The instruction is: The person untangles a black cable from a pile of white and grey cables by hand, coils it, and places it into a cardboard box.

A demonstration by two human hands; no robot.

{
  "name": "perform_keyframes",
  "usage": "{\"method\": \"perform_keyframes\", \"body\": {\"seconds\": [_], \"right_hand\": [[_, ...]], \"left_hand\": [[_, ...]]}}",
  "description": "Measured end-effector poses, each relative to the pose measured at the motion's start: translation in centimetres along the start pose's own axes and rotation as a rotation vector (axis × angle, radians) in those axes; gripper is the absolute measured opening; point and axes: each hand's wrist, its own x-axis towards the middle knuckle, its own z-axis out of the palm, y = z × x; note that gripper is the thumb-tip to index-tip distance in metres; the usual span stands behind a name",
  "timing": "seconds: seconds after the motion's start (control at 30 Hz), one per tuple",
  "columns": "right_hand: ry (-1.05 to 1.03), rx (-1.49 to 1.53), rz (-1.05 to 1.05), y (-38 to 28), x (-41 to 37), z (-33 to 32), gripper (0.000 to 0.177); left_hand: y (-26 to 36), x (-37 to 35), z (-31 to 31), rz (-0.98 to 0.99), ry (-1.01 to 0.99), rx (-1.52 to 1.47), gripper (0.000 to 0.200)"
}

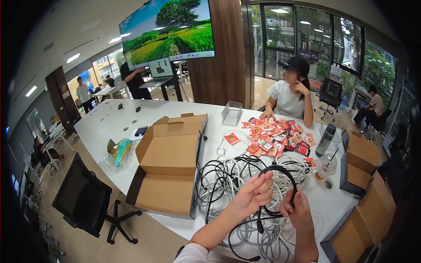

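Note:
A black cable (287,172) is bent into a loop between my two hands, above the table. My left hand (255,191) is closed on one side of the loop, fingers curled around it. On the other side, my right hand (296,207) grips the same cable. A black plug end (260,226) hangs below the hands, and another connector lies lower down near the table's front edge. Beneath and around the hands spreads a tangled pile of white, grey and black cables (219,179).
Left of the pile stands an open cardboard box (169,151); more open boxes (360,160) are at the right. Beyond the cables lie many red packets (272,136), a clear bin (231,114), a bottle (325,140) and a cup (325,166). A person (289,94) sits opposite.

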Motion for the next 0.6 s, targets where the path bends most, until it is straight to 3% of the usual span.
{"method": "perform_keyframes", "body": {"seconds": [0.07,0.2,0.23,0.33,0.47,0.6], "right_hand": [[0.021,-0.235,0.011,0.2,-0.2,-0.8,0.043],[0.077,-0.354,-0.047,-1.8,-0.4,0.6,0.024],[0.129,-0.333,-0.097,-1.3,-0.4,0.7,0.025],[0.062,-0.330,0.020,-1.9,-0.7,0.4,0.027],[-0.008,0.038,0.137,-0.7,-0.7,-0.7,0.031],[0.044,0.166,0.163,-0.4,-0.6,-0.2,0.039]], "left_hand": [[0.4,-0.3,-0.1,-0.040,0.008,0.029,0.019],[0.7,-0.5,0.1,-0.156,0.066,0.132,0.021],[0.5,-0.5,0.5,-0.192,0.102,0.132,0.020],[-0.1,-0.1,0.4,-0.250,0.099,0.154,0.020],[-0.3,0.0,0.2,-0.202,0.164,0.233,0.022],[-0.9,0.3,-0.2,-0.154,0.122,0.273,0.025]]}}
